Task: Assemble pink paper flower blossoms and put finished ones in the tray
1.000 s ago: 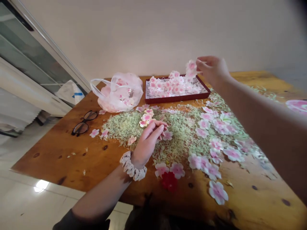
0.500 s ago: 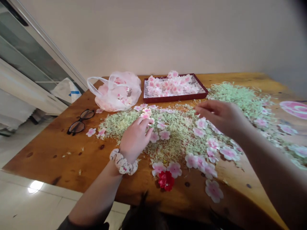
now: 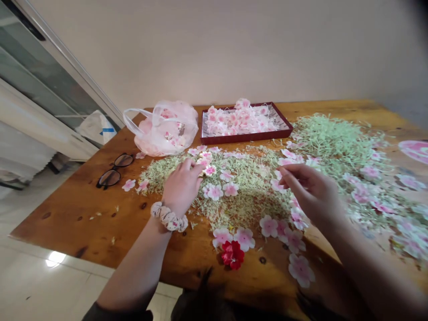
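**Head view**

1. The left hand (image 3: 182, 187) lies back-up on a loose heap of pale green shreds (image 3: 247, 198), thin and straw-like. Its fingers curl down just beside a small pink-and-white flower (image 3: 210, 170). The palm side is hidden, so whether it is gripping anything cannot be told. A ruffled fabric scrunchie (image 3: 169, 217) circles the wrist.
2. The right hand (image 3: 312, 191) hovers over the heap's right part, fingers drawn together toward the thumb. Whether they pinch anything cannot be told. A flat pink flower (image 3: 274, 183) lies just beside the fingertips.
3. More flat, soft-edged, five-petalled pink flowers are scattered across the shreds and the knotty, glossy wooden table (image 3: 100, 214).
4. A single red flower (image 3: 233, 254) lies near the front edge.
5. At the far side, a shallow rectangular maroon tray (image 3: 245, 137) holds heaped pink flowers. A translucent plastic bag (image 3: 167, 129) sits to its left, with dark-rimmed glasses (image 3: 113, 171) nearby.
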The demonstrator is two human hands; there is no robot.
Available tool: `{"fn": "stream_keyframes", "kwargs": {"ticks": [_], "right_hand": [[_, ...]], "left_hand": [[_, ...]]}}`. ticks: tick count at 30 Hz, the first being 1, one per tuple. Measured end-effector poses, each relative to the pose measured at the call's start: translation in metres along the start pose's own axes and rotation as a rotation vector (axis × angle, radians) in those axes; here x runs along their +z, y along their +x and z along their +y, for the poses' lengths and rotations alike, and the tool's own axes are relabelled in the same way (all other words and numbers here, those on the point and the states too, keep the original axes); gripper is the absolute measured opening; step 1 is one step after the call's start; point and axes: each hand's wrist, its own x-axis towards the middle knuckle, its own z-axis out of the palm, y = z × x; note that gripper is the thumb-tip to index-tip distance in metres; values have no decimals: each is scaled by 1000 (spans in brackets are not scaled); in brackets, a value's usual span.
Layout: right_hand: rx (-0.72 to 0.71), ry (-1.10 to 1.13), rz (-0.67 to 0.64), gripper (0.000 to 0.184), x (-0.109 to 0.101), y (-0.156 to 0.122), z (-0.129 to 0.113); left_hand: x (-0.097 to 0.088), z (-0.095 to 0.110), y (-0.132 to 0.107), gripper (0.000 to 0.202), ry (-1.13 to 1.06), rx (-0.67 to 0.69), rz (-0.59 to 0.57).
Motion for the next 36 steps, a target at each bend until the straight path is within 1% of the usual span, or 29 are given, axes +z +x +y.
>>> {"fn": "stream_keyframes", "kwargs": {"ticks": [2, 6, 10, 13, 15, 20, 27, 28, 32, 34, 36], "right_hand": [[-14, -5, -29, 15, 2, -1, 3], [-34, -29, -34, 15, 3, -2, 5], [-38, -66, -38, 15, 3, -1, 3], [-50, -79, -46, 15, 3, -1, 2], [-57, -78, -51, 15, 3, -1, 1], [-59, -84, -66, 16, 5, 0, 2], [-48, -124, -105, 19, 6, -1, 3], [-45, -125, -115, 19, 6, -1, 3], [-37, -119, -127, 20, 7, 0, 3], [-30, -115, -132, 20, 7, -1, 3], [-21, -102, -143, 20, 7, -1, 4]], "left_hand": [[2, 1, 1, 25, 13, -8, 13], [6, -3, 6, 22, 12, -55, 80], [17, -8, 13, 28, 25, -36, 111], [26, -9, 17, 23, 14, -17, 132], [30, -9, 18, 23, -13, -12, 159], [26, -11, 18, 19, -114, -44, 215], [23, -12, 18, 7, -260, -91, 179], [23, -12, 17, 8, -272, -94, 179], [22, -12, 17, 22, -307, -52, 210], [21, -12, 18, 22, -301, -31, 229], [20, -12, 18, 16, -316, -20, 250]]}}
